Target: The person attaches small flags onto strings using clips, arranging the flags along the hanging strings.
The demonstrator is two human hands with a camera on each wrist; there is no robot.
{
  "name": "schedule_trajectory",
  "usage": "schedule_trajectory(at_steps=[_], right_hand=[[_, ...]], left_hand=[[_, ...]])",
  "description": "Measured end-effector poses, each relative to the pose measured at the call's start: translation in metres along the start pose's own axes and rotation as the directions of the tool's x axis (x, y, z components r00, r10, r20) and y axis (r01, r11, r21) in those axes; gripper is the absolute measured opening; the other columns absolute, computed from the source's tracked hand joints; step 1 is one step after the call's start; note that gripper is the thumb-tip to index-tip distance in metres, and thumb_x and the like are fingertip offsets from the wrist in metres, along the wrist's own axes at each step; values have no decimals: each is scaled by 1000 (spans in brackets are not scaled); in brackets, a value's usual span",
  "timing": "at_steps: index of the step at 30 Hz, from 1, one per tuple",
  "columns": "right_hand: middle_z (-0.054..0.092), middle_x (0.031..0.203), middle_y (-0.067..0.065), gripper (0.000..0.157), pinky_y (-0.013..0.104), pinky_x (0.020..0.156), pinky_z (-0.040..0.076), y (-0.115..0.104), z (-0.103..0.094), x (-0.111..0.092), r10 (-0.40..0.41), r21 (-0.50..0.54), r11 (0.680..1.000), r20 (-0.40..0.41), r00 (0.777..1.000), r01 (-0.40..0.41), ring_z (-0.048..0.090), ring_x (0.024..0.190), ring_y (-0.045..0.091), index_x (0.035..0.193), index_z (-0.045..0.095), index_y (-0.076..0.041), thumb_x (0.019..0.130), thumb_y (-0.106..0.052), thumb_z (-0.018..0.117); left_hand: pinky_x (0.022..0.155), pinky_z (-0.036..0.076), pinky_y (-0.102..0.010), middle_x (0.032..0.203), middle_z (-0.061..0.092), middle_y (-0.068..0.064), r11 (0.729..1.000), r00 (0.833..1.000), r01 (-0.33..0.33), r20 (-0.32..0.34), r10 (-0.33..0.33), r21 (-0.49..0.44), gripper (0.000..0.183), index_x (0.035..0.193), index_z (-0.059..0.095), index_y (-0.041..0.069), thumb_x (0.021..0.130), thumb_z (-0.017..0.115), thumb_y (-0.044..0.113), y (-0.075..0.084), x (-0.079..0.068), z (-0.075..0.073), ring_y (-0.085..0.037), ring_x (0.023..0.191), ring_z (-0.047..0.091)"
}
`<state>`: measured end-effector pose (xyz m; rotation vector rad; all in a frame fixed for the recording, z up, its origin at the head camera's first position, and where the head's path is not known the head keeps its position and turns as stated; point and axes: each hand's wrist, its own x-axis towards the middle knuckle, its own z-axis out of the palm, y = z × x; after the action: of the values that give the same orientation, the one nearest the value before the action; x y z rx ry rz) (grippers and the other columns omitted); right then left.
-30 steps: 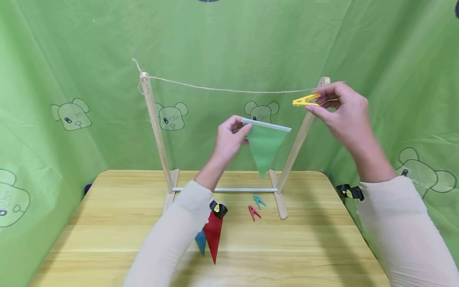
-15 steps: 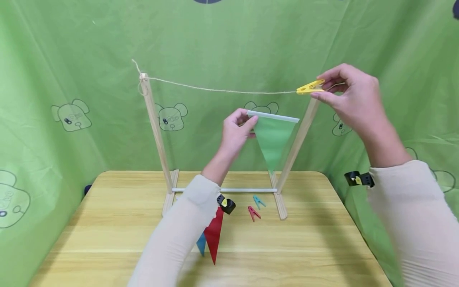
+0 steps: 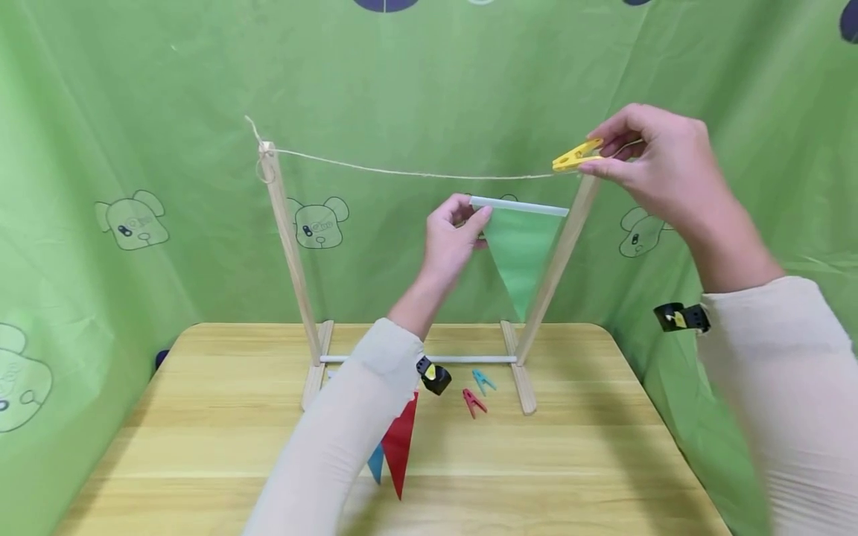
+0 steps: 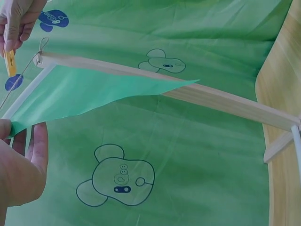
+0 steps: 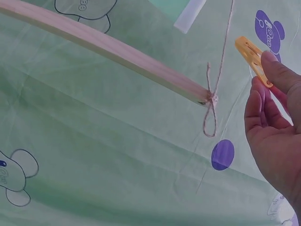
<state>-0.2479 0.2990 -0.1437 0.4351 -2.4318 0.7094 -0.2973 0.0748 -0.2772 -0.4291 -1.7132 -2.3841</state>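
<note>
My left hand [image 3: 452, 238] pinches the upper left corner of a green triangular pennant [image 3: 521, 249], which hangs point down just below the string. A white strip [image 3: 519, 206] runs along the pennant's top edge. Between the thumb and fingers of my right hand [image 3: 660, 160] is a yellow clothespin [image 3: 576, 155], its nose toward the left, close to the string [image 3: 415, 174] near the right post. In the right wrist view the clothespin [image 5: 254, 60] stands apart from the string [image 5: 226, 37]. The string is tied between the tops of two wooden posts.
The left post [image 3: 291, 253] and right post [image 3: 556, 272] stand on the wooden table, joined low down by a white rod [image 3: 469, 359]. A blue clothespin [image 3: 482, 380], a pink clothespin [image 3: 474, 403], a red pennant [image 3: 401, 450] and a blue pennant [image 3: 376, 463] lie in front, the pennants partly behind my left sleeve.
My left hand has moved up and right with the green pennant, nearer the right post. My right hand has lifted the yellow clothespin up to the string's height.
</note>
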Motion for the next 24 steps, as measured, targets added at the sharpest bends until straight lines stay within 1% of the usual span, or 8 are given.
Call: schedule_trajectory(at_steps=[3, 5, 8, 13, 15, 17, 19, 24], right_hand=[[59, 85, -24, 30, 0, 68, 47, -2, -4, 5, -18, -38, 999, 23, 1000, 19, 58, 74, -9, 112, 72, 1, 86, -9, 84], [59, 84, -25, 30, 0, 67, 47, -4, -6, 7, -15, -57, 998, 46, 999, 18, 58, 73, -8, 112, 73, 0, 87, -11, 84], [60, 84, -24, 30, 1, 66, 47, -6, -10, 10, -3, -75, 997, 79, 997, 9, 58, 73, -6, 112, 74, -2, 87, -15, 84], [61, 83, -24, 31, 2, 65, 45, -7, -15, 16, 4, -146, 989, 124, 992, 14, 58, 73, -8, 112, 75, -6, 88, -22, 85], [61, 81, -26, 30, 2, 65, 45, -8, -16, 18, 3, -178, 984, 141, 990, 23, 57, 72, -10, 111, 76, -7, 88, -24, 85], [61, 80, -27, 29, 2, 64, 45, -10, -17, 19, 4, -189, 982, 154, 988, 25, 58, 71, -10, 109, 77, -8, 87, -25, 85], [61, 78, -30, 28, 3, 63, 46, -11, -18, 21, 17, -192, 981, 168, 986, 15, 58, 70, -10, 108, 78, -10, 87, -27, 85], [64, 77, -25, 29, 9, 60, 45, -14, -21, 26, 68, -211, 977, 199, 978, -25, 59, 70, -5, 106, 79, -12, 86, -32, 85]], left_hand=[[68, 63, -41, 80, 58, 1, 1000, 1000, -3, -9, 3, -19, 14, 105, 65, -5, 96, 71, 4, 1, 2, 4, -11, 72, 55], [63, 62, -33, 80, 58, 1, 1000, 1000, -2, -19, 1, -30, 14, 105, 65, -5, 96, 71, 4, 1, 3, 6, -12, 71, 55], [59, 59, -27, 80, 58, 2, 999, 999, 0, -33, -1, -40, 15, 105, 65, -6, 96, 71, 4, 1, 5, 10, -14, 70, 57], [59, 60, -26, 79, 58, 2, 999, 999, 1, -48, -3, -46, 13, 104, 66, -4, 96, 72, 4, 0, 6, 14, -14, 70, 57], [59, 60, -26, 79, 59, 2, 999, 999, 4, -52, -7, -52, 12, 103, 66, -3, 95, 72, 4, 1, 6, 16, -12, 70, 57], [58, 60, -26, 81, 59, 2, 998, 999, 11, -48, -14, -57, 10, 103, 66, -1, 95, 72, 4, 2, 5, 17, -11, 69, 57], [59, 60, -26, 82, 59, 2, 998, 999, 15, -45, -18, -59, 9, 102, 67, 0, 96, 72, 4, 4, 6, 18, -11, 69, 57], [61, 59, -27, 86, 61, 1, 998, 999, 23, -32, -24, -60, 9, 103, 67, 1, 96, 72, 5, 7, 7, 22, -11, 68, 56]])
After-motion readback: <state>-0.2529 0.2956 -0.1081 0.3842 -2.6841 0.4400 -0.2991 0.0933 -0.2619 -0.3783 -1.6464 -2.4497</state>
